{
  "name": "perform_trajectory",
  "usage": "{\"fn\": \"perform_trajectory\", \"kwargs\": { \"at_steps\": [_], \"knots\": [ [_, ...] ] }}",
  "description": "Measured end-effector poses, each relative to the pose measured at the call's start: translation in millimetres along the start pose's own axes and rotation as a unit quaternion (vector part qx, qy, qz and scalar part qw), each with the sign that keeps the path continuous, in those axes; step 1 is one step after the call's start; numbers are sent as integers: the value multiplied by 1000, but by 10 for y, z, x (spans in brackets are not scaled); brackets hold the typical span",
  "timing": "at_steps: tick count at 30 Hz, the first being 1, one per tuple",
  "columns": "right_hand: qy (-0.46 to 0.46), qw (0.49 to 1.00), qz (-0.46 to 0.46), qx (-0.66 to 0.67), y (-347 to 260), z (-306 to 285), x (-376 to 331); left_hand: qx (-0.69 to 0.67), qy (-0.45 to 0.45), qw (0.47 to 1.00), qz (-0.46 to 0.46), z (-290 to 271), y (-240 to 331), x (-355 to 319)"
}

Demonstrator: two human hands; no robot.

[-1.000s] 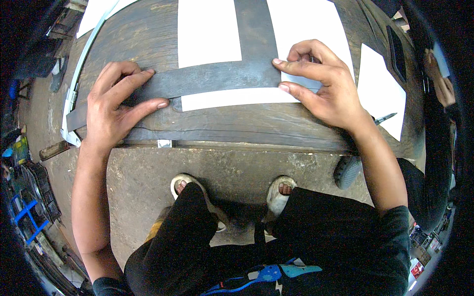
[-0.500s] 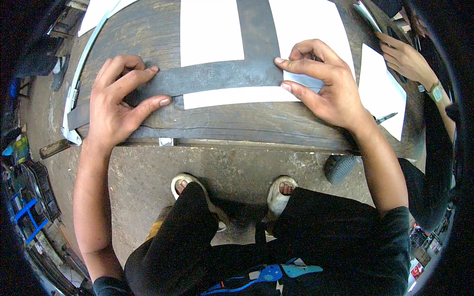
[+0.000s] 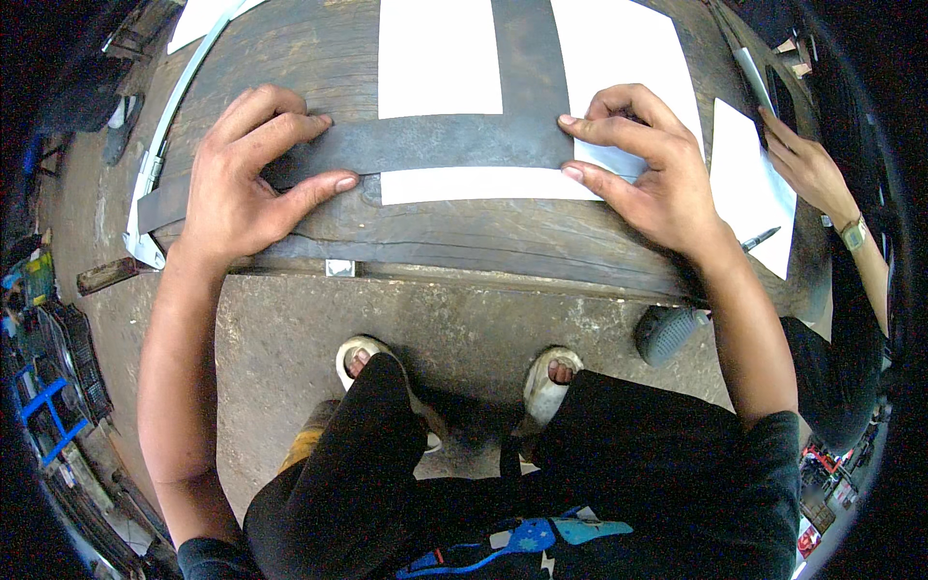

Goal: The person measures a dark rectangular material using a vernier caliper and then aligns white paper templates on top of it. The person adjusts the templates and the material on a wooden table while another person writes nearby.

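A flat, dark grey steel square [image 3: 440, 145] lies over white paper [image 3: 440, 60], its long arm running left to right and its other arm [image 3: 530, 58] reaching away from me. My left hand [image 3: 253, 174] grips the long arm, thumb at the near edge and fingers at the far edge. At the square's right corner is my right hand [image 3: 657, 159], its thumb and index finger pressed against the end. A paper strip [image 3: 483, 186] shows along the square's near side. The left part of the long arm passes under my left hand, and its tip [image 3: 159, 206] comes out beyond.
A long silver caliper [image 3: 153, 166] lies along the wooden table's [image 3: 464, 230] left side. On the right, a pen [image 3: 761, 239] rests on a white sheet [image 3: 749, 184]. Another person's hand [image 3: 810, 174], with a wristwatch, is at the far right edge.
The table and everything on it sit slightly further right and higher in view. Both my hands keep their grip on the square. The other person's hand has shifted nearer.
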State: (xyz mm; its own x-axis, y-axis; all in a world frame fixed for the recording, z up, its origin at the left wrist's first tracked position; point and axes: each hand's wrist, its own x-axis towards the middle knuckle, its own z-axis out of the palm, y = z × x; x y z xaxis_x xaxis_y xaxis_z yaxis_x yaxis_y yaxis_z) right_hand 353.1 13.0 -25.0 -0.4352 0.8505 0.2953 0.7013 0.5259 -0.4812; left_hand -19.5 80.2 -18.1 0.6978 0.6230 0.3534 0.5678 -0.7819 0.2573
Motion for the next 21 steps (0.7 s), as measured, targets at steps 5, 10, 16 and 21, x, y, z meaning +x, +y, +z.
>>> {"fn": "perform_trajectory", "kwargs": {
  "at_steps": [5,10,16,21],
  "knots": [
    [-1,1000,-3,6,12,-2,-5,-7,11,1000,-7,7,25,-14],
    [-4,1000,-6,2,16,-9,-7,-6,12,1000,-9,4,39,-11],
    [-1,1000,-9,10,21,-9,-7,1,17,1000,-12,5,64,-16],
    [-3,1000,-7,1,23,-5,-7,6,15,1000,-8,-1,68,-9]
  ]
}}
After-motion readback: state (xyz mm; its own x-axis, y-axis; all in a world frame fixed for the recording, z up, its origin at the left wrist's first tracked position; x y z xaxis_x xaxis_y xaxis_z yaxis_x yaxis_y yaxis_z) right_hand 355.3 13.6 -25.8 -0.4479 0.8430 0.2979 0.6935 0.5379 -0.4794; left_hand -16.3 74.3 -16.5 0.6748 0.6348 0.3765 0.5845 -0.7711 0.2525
